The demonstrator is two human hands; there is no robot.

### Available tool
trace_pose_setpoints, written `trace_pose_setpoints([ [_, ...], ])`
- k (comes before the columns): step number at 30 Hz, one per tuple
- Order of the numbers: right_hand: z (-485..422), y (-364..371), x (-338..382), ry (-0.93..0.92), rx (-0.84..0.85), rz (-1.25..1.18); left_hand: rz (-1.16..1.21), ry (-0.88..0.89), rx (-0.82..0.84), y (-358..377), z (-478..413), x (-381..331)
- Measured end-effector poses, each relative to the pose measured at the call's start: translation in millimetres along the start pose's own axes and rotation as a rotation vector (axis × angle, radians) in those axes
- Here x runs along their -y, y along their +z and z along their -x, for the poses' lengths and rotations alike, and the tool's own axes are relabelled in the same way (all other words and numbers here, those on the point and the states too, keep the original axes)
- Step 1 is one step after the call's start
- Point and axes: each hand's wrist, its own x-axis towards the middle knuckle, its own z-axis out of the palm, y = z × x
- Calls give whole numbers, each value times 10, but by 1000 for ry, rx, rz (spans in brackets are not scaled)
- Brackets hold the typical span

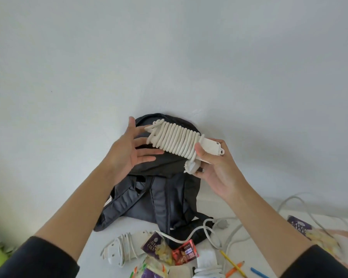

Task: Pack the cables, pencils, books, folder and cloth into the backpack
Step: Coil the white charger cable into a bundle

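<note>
While the right hand (215, 171) grips a wound power strip (210, 146), the backpack (161, 197) stands below

Held up over the dark backpack, the white power strip has its own cable (177, 140) coiled tightly round it in many turns, with the plug hanging by the right palm. The right hand curls thumb and fingers round the bare end of the strip. The left hand (129, 149) is released, its fingers straight and spread beside the coil's far end; whether they touch it I cannot tell. The backpack leans upright against the white wall (169, 57), straps facing the camera and trailing onto the surface (229, 212). In front of it lie a second power strip (121, 251) with cord wrapped round it, a loose white cable (207, 230), snack packets (156, 247), a white cloth (207, 261), and yellow and orange pencils (232, 263). Dark sleeves cover both forearms near the frame's lower edge.
</note>
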Motion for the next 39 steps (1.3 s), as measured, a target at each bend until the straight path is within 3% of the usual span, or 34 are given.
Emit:
trace_pose_setpoints([
  [4,-289,-31,38,-24,-11,6,-221,6,-157,-208,-363,32],
  [8,-560,-30,-3,-21,-2,29,-917,104,-183,-470,-714,244],
  [12,-739,45,-75,0,-51,27,-1450,-32,149,-697,-852,468],
  [15,-849,142,-153,6,-124,67,-1665,-101,346,-776,-876,601],
  [18,-965,233,-256,-1,-199,158,-1633,-2,370,-908,-910,701],
  [22,-1029,289,-361,42,-257,315,-1304,21,299,-1090,-965,810],
  [27,-1084,342,-507,92,-305,471,-1432,29,339,-1072,-1053,963],
  [32,-1155,444,-464,150,-356,528,-1295,307,164,-1089,-1052,1173],
  [35,-1240,592,-440,138,-359,643,-1239,420,163,-1145,-968,1342],
  [39,-1403,743,-500,136,-378,786,-1268,318,186,-1171,-994,1243],
])
